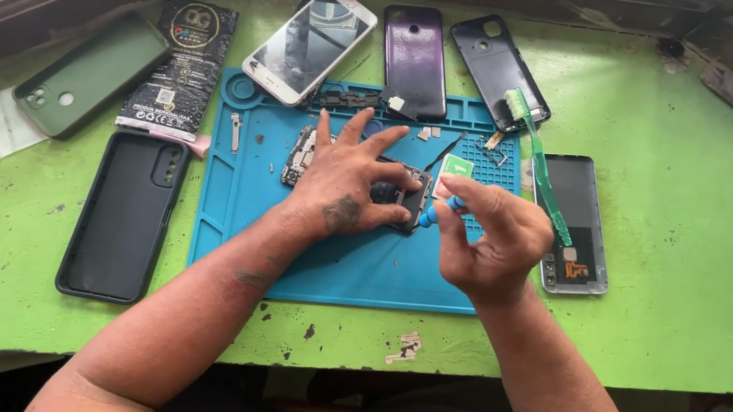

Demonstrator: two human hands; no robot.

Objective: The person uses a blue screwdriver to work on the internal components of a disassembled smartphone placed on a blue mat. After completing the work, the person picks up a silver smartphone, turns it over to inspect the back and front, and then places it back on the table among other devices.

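head view looked down at a green tabletop (684, 283). nearest, the right hand (487, 239) kept a pinching grip on a small blue-handled screwdriver (439, 211), its long axis slanting down and left toward a dark circuit board (405, 204) on the blue work mat (357, 268). the tip was hidden by the fingers. the left hand (346, 184) pressed flat on the board, fingers spread, gripping nothing, and covered most of it. a black phone case (125, 214) lay left of the mat, an opened phone (577, 223) right, a green toothbrush (538, 159) across it. farther off lay a white phone (311, 43), a purple back cover (416, 58) and a black one (499, 66).
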